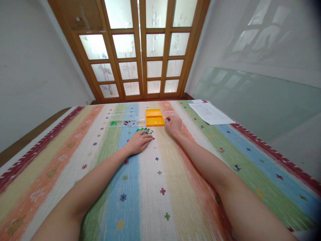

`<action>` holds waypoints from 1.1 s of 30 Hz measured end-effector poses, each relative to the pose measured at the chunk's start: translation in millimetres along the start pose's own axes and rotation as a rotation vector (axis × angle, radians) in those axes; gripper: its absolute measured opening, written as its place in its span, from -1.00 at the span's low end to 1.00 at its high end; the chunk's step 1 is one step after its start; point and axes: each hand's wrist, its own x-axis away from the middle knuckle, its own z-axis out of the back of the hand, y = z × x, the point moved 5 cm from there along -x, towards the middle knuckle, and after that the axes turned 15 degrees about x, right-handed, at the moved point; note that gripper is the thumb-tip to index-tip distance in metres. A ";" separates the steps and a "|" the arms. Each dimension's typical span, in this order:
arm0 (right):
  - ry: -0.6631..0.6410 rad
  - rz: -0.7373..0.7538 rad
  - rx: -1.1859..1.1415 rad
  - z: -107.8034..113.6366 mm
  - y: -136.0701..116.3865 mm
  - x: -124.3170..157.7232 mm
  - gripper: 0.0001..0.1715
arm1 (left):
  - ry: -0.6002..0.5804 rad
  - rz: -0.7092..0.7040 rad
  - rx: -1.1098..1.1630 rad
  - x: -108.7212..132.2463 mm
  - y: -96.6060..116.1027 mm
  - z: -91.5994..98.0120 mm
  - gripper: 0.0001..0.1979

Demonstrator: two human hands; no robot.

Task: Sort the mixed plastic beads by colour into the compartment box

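My left hand [139, 142] lies palm down on the striped cloth, fingers stretched out. Its fingertips touch the near edge of a loose pile of small coloured pieces [143, 130], mostly green, blue and white. Farther right, my right hand [174, 126] is over the front of a clear plastic box [170, 113], its fingers curled together. A speck of blue shows by those fingertips; whether they hold a piece is too small to tell. Between the hands, a little farther off, an orange box [154, 116] stands with its lid open and a few white pieces inside.
On the left stand clear boxes, one with green pieces [113, 123], one with dark red pieces [128, 123], and a smaller one with a yellow piece [141, 123]. A printed sheet [210, 113] lies at the right. The table's far edge faces wooden glass doors [140, 63].
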 end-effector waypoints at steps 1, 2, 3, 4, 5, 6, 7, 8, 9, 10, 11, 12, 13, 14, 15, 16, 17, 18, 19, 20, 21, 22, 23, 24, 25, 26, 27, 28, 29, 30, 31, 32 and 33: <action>0.001 0.016 -0.003 0.2 -1.9 0.6 -0.79 | -0.005 -0.008 0.014 -0.4 1.7 0.4 -0.61; 0.001 0.029 -0.007 0.3 -3.3 1.1 -0.79 | -0.010 -0.013 0.025 -0.7 2.9 0.6 -0.60; -0.001 0.039 -0.011 0.3 -4.3 1.6 -0.79 | -0.012 -0.015 0.032 -0.9 3.5 0.6 -0.60; -0.004 0.045 -0.015 0.2 -4.9 2.0 -0.79 | -0.015 -0.013 0.036 -0.9 3.3 0.4 -0.60; -0.009 0.048 -0.019 0.0 -5.3 2.3 -0.79 | -0.017 -0.011 0.038 -0.7 2.6 0.0 -0.60; -0.014 0.050 -0.023 -0.4 -5.4 2.5 -0.80 | -0.019 -0.006 0.037 -0.5 1.4 -0.5 -0.59; -0.021 0.054 -0.027 -0.9 -5.6 2.6 -0.80 | -0.020 -0.002 0.035 -0.1 -0.1 -1.1 -0.59; -0.028 0.058 -0.030 -1.5 -5.7 2.6 -0.80 | -0.022 0.001 0.033 0.2 -1.4 -1.7 -0.59; -0.036 0.063 -0.032 -2.2 -5.9 2.6 -0.80 | -0.023 0.003 0.030 0.5 -2.7 -2.2 -0.59; -0.043 0.066 -0.032 -2.8 -6.1 2.6 -0.79 | -0.024 0.004 0.027 0.7 -3.6 -2.7 -0.58; -0.048 0.068 -0.032 -3.3 -6.3 2.5 -0.79 | -0.024 0.004 0.023 0.8 -4.2 -3.2 -0.58; -0.051 0.069 -0.032 -3.7 -6.5 2.5 -0.79 | -0.023 0.002 0.018 0.8 -4.5 -3.5 -0.58; -0.053 0.072 -0.032 -3.9 -7.0 2.6 -0.79 | -0.019 0.001 0.013 0.7 -4.7 -3.6 -0.58; -0.052 0.075 -0.034 -3.9 -7.5 2.7 -0.79 | -0.012 -0.001 0.009 0.6 -4.9 -3.6 -0.58; -0.051 0.079 -0.036 -3.9 -8.1 2.9 -0.79 | 0.000 -0.002 0.006 0.6 -5.3 -3.3 -0.58; -0.050 0.086 -0.039 -3.7 -8.8 3.1 -0.79 | 0.015 -0.001 0.003 0.8 -6.1 -2.7 -0.58; -0.048 0.092 -0.043 -3.5 -9.5 3.2 -0.78 | 0.032 0.001 0.003 1.1 -7.4 -1.9 -0.58; -0.047 0.099 -0.048 -3.4 -10.1 3.4 -0.78 | 0.052 0.005 0.003 1.7 -9.4 -0.7 -0.59; -0.049 0.103 -0.053 -3.3 -10.6 3.5 -0.78 | 0.074 0.012 0.004 2.6 -12.3 0.8 -0.59; -0.055 0.109 -0.059 -3.5 -11.1 3.5 -0.77 | 0.098 0.020 0.004 3.7 -16.2 2.7 -0.58; -0.063 0.114 -0.066 -3.8 -11.5 3.5 -0.77 | 0.123 0.031 0.002 5.1 -21.0 5.0 -0.58; -0.072 0.119 -0.072 -4.1 -12.0 3.5 -0.77 | 0.153 0.046 -0.003 6.7 -27.0 7.9 -0.57; -0.080 0.122 -0.078 -4.4 -12.5 3.5 -0.77 | 0.186 0.064 -0.012 8.6 -33.9 11.2 -0.57; -0.088 0.126 -0.083 -4.6 -13.0 3.5 -0.77 | 0.218 0.084 -0.025 10.6 -41.6 14.8 -0.57; -0.094 0.128 -0.085 -4.8 -13.7 3.6 -0.77 | 0.262 0.109 -0.043 13.0 -49.8 19.3 -0.57; -0.098 0.132 -0.084 -4.8 -14.4 3.8 -0.77 | 0.296 0.131 -0.060 15.4 -58.2 23.4 -0.57; -0.101 0.136 -0.080 -4.9 -15.3 4.1 -0.77 | 0.337 0.155 -0.076 18.1 -66.4 28.0 -0.58; -0.103 0.142 -0.074 -4.9 -16.3 4.5 -0.78 | 0.382 0.184 -0.092 21.0 -74.2 32.7 -0.59; -0.105 0.150 -0.067 -5.1 -17.4 4.9 -0.78 | 0.419 0.219 -0.109 24.0 -81.5 37.0 -0.59; -0.108 0.161 -0.060 -5.4 -18.6 5.5 -0.78 | 0.442 0.259 -0.127 26.8 -88.2 40.6 -0.59; -0.109 0.171 -0.053 -5.8 -19.8 6.0 -0.79 | 0.457 0.305 -0.149 29.6 -94.1 43.6 -0.58; -0.109 0.182 -0.048 -6.2 -20.8 6.6 -0.79 | 0.461 0.353 -0.172 32.1 -99.1 45.9 -0.58; -0.108 0.192 -0.045 -6.7 -21.7 7.1 -0.79 | 0.458 0.402 -0.197 34.4 -103.5 47.6 -0.57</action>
